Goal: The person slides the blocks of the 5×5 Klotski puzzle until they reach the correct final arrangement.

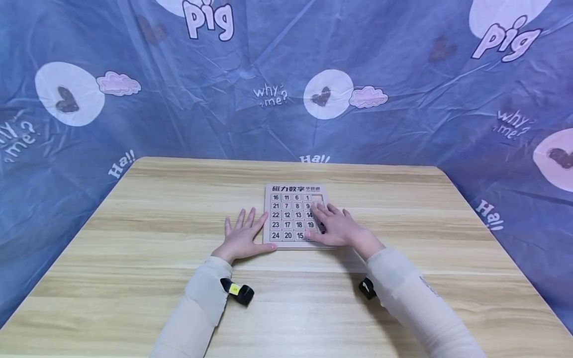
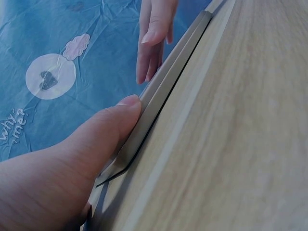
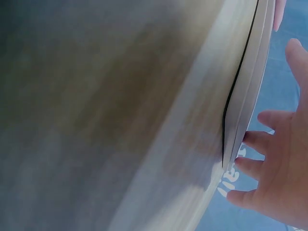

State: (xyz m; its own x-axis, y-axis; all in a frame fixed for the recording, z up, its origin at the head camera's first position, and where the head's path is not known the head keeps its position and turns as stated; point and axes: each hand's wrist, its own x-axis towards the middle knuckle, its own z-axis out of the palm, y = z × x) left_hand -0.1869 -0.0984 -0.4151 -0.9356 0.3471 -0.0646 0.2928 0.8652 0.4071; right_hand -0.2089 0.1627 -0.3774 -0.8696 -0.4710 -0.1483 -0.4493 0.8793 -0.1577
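Observation:
A pale number sliding puzzle (image 1: 295, 244) lies flat on the table, its tiles in rows under a printed header. The slot at its top right corner holds no tile. My left hand (image 1: 241, 238) has its fingers spread beside the board's left edge, and in the left wrist view the thumb (image 2: 108, 122) rests on the board's edge. Over the right-hand columns is my right hand (image 1: 337, 229), fingers extended, hiding several tiles. The index fingertip is just below the vacant slot. From the right wrist view, the right hand (image 3: 284, 168) appears with its fingers apart near the board's edge.
The board stands on a wood-grain table (image 1: 156, 258). Behind it and at the sides hangs a blue printed cloth (image 1: 224, 114). Black camera straps (image 1: 241, 293) sit at both wrists, over pale sleeves (image 1: 197, 303).

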